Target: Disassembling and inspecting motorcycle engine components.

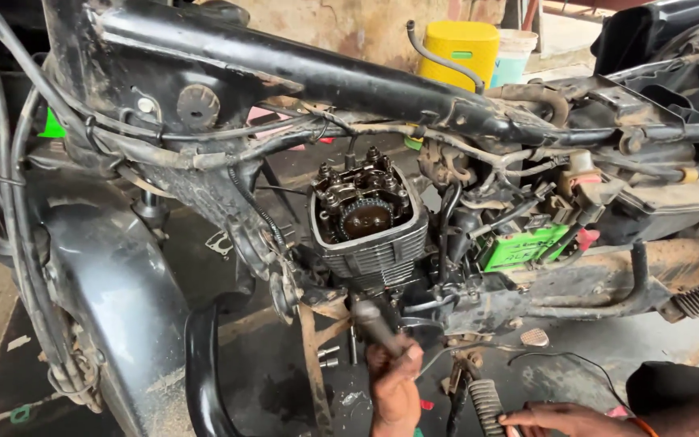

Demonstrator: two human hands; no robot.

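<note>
The left hand [394,388] is seen low in the middle, with its fingers [408,354] closed tight around the grip of a tool [375,322]. The tool is a dark, round bar. Its long line runs from the fingers up and a little to the left, and its far end is pushed in under the engine [370,243]. So the engine is found just above the fingers, very near, and the tool is the only thing between them.

The right hand [564,418] is laid low at the right, well apart from the engine. Its fingers [519,418] are held flat and together, with the tips touching a ribbed footpeg [485,405]. Nothing is held in it. The left hand is by far the nearer one to the engine.

Further out, the top of the engine is open and a toothed wheel [366,217] can be seen inside. A green battery [523,245] is set to the right of it, and the black frame [301,69] runs across above
</note>
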